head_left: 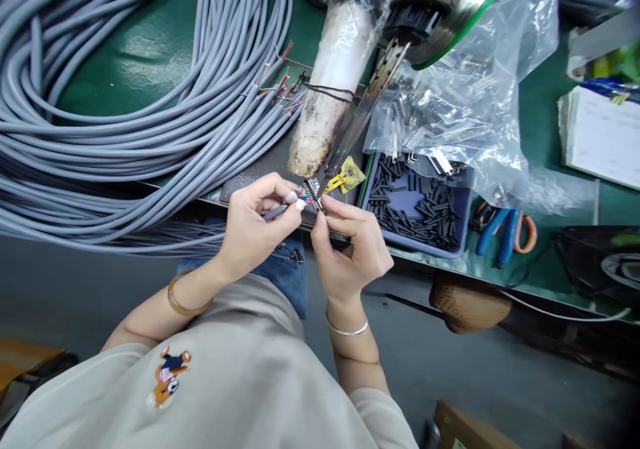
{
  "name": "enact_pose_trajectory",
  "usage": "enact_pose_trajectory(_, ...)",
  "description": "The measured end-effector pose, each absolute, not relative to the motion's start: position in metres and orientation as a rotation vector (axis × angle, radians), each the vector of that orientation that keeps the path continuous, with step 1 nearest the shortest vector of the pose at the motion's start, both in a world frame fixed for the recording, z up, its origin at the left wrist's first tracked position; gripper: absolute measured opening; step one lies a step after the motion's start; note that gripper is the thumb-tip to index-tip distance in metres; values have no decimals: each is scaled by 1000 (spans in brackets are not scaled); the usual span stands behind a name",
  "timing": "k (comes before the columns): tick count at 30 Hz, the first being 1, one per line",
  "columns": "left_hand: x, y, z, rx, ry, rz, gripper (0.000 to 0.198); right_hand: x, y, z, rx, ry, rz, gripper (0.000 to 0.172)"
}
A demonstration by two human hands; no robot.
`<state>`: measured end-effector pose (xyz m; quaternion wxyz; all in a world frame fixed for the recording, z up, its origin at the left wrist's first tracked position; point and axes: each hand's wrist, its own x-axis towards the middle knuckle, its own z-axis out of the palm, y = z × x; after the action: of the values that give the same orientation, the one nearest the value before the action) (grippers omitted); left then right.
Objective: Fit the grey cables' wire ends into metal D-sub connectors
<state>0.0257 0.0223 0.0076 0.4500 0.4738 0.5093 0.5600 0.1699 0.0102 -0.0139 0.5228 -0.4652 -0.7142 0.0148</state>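
My left hand (255, 222) is closed around the end of a grey cable (274, 212), whose stripped coloured wires fan out at its tip. My right hand (350, 242) pinches a small metal connector (314, 192) against those wire ends. A strip of metal terminals (360, 112) runs from the connector up to a green-rimmed reel (465, 9). Both hands meet just in front of the green bench edge.
Big coils of grey cable (125, 122) fill the left of the green bench (150, 42). A blue tray (465, 196) of short black tubes lies to the right, under a clear plastic bag (465, 96). Blue and orange-handled pliers (505, 229) lie further right. A white wrapped cylinder (335, 76) stands behind.
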Motion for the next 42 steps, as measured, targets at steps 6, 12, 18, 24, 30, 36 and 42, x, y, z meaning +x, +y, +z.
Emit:
enact_pose_trajectory(6, 27, 23, 11, 1240, 1272, 1423, 13, 168, 14, -10, -1109, -1691, 25, 20)
enact_pose_trajectory(12, 26, 23, 15, 1253, 1271, 1408, 12, 168, 10, -10, -1134, -1728, -40, 18)
enact_pose_trajectory(18, 24, 21, 10, 1217, 1266, 1345, 13, 172, 6, -14, -1116, -1785, -62, 21)
enact_pose_trajectory(24, 20, 17, 6, 1300, 1216, 1331, 10, 173, 8, -9, -1138, -1734, 124, 20)
enact_pose_trajectory(30, 18, 18, 2, 1438, 1208, 1339, 9, 173, 11, -7, -1126, -1739, 75, 19)
enact_pose_trajectory(36, 17, 19, 3, 1514, 1223, 1373, 11, 172, 14, -7, -1129, -1742, 73, 16)
enact_pose_trajectory(42, 14, 20, 9, 1593, 1229, 1389, 12, 171, 14, -2, -1145, -1769, 33, 15)
